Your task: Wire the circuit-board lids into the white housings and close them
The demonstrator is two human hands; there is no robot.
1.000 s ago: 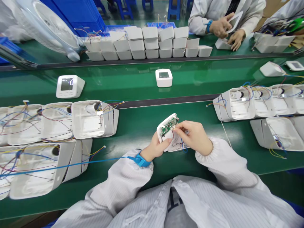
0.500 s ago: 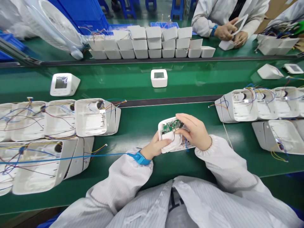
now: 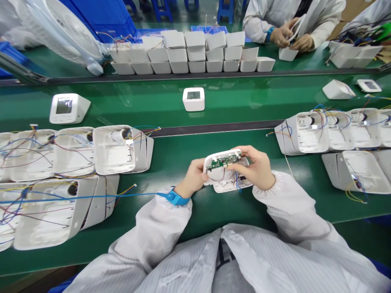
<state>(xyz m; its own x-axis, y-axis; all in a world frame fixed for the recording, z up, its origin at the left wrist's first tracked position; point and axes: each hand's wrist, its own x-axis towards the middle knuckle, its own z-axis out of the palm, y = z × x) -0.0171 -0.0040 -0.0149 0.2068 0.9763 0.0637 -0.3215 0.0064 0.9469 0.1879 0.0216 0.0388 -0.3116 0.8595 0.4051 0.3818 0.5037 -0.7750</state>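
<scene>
A white plastic front cover (image 3: 209, 162) with a green circuit board (image 3: 224, 161) inside is held between my two hands, its board side tilted toward me. My left hand (image 3: 197, 175) grips the cover's left edge, thumb toward me. My right hand (image 3: 256, 165) pinches the right end, fingers over the top and thumb near the board's lower edge. Just below the cover, a white housing (image 3: 224, 187) with thin red and blue wires shows; my right hand partly hides it. A blue wrist strap (image 3: 177, 198) with a cord is around my left wrist.
Open white housings (image 3: 114, 152) with loose wires stand in rows at left, more housings (image 3: 311, 134) at right. White devices with screens, one in the middle (image 3: 193, 99), sit on the green belt (image 3: 146, 101). Beyond are stacked white shells (image 3: 195, 55), a fan (image 3: 70, 32) and a co-worker's hands (image 3: 291, 38).
The cover with the board has tipped up more steeply, showing more of the wired housing below it. My left thumb has moved off the white part's face. The devices on the belt have shifted left.
</scene>
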